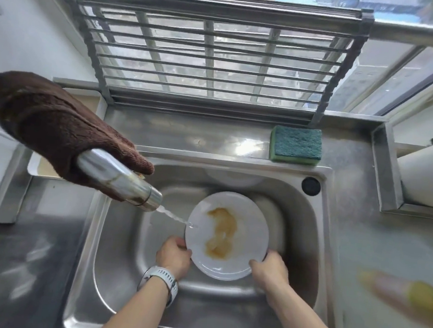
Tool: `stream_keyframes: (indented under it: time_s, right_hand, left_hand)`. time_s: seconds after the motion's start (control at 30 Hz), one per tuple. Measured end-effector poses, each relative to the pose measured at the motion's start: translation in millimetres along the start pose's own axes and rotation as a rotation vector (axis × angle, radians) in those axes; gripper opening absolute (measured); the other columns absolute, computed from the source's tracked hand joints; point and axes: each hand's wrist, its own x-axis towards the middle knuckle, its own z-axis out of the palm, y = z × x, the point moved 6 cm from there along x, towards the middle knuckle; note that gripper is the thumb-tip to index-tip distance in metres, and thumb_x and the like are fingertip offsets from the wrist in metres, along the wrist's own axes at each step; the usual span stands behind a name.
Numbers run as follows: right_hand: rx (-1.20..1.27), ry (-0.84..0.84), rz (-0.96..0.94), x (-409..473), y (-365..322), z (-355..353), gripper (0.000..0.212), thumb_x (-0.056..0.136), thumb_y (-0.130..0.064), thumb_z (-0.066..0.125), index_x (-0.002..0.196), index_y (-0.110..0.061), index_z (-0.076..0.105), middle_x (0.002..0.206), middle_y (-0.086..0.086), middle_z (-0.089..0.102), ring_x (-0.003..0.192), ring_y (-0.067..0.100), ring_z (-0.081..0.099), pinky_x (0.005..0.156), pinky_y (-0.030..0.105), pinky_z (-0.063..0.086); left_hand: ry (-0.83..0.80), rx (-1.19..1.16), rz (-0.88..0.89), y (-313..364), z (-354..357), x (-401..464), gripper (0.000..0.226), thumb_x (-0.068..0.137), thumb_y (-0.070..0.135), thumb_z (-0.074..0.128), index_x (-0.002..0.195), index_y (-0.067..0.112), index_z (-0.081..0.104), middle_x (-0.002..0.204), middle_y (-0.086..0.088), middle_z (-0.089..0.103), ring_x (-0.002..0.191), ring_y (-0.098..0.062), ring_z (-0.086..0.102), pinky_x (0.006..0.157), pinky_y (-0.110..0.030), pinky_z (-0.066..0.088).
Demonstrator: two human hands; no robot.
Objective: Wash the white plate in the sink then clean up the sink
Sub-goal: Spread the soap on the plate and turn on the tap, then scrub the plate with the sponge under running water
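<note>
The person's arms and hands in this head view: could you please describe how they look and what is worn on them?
Both forearms are bare, with no sleeves showing. The left wrist carries a white watch with a perforated strap and a dark case edge. The left hand and right hand wear no gloves, and no rings show.

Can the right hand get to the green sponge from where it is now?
Probably yes: the sponge lies uncovered on the ledge behind the sink, nothing between. But the right hand grips the plate, so it must let go first.

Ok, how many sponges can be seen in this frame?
1. A green and yellow sponge lies on the steel ledge behind the sink, at its right back corner. The blurred yellow thing at the right edge is unclear; another could be hidden.
</note>
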Motion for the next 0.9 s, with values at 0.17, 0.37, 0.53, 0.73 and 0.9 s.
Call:
stream_keyframes:
  time_s: [0.17, 0.37, 0.53, 0.73, 0.9]
  right_hand:
    - [-0.107, 0.107, -0.213, -40.1, -31.0, -34.6, 0.05, 0.088, -0.035, 0.065, 0.133, -0.017, 0.053, 0.132, 0.006, 0.061, 0.119, 0.028, 0.06, 0.095, 0.036, 0.049]
    - [-0.053, 0.6, -0.9, -113.0, -131.0, -159.2, 0.041, 0.087, -0.028, 0.072, 0.126, -0.021, 0.062, 0.117, -0.003, 0.064, 0.105, 0.02, 0.059, 0.089, 0.034, 0.049]
    - [-0.552, 0.578, -1.036, -81.0, -198.9, -199.1, 0.069, 0.082, -0.022, 0.073, 0.145, -0.013, 0.044, 0.136, 0.006, 0.055, 0.124, 0.029, 0.047, 0.107, 0.039, 0.04]
    - [-0.835, 0.369, -0.911, -33.2, -218.5, -204.3, 0.078, 0.078, -0.03, 0.072, 0.147, -0.018, 0.038, 0.134, 0.007, 0.055, 0.124, 0.03, 0.049, 0.106, 0.043, 0.043]
    - [-0.754, 0.49, -1.044, -56.1, -215.6, -210.4, 0.068, 0.071, -0.034, 0.075, 0.133, -0.019, 0.051, 0.124, 0.004, 0.059, 0.114, 0.027, 0.053, 0.092, 0.041, 0.046]
  left_hand:
    - [0.004, -0.012, 0.035, 11.1, -7.9, -20.5, 0.023, 0.083, 0.029, 0.072, 0.105, 0.022, 0.071, 0.101, -0.004, 0.079, 0.103, -0.03, 0.072, 0.096, -0.037, 0.056]
    - [-0.04, -0.073, 0.051, 11.5, -7.2, -28.9, 0.029, 0.092, 0.024, 0.071, 0.12, 0.016, 0.069, 0.118, -0.008, 0.075, 0.118, -0.031, 0.067, 0.101, -0.035, 0.05]
    - [-0.07, -0.145, 0.012, 0.5, -3.8, -23.4, 0.019, 0.08, 0.029, 0.077, 0.094, 0.028, 0.063, 0.102, -0.004, 0.075, 0.105, -0.027, 0.07, 0.099, -0.036, 0.054]
    - [-0.153, -0.295, -0.052, -45.4, 22.3, 36.1, 0.048, 0.054, 0.043, 0.078, 0.095, 0.019, 0.073, 0.094, -0.013, 0.081, 0.095, -0.037, 0.077, 0.092, -0.054, 0.061]
    - [-0.194, -0.449, -0.068, -17.8, 11.8, 10.3, 0.043, 0.068, 0.018, 0.075, 0.109, 0.006, 0.073, 0.098, -0.026, 0.078, 0.077, -0.032, 0.071, 0.083, -0.047, 0.063]
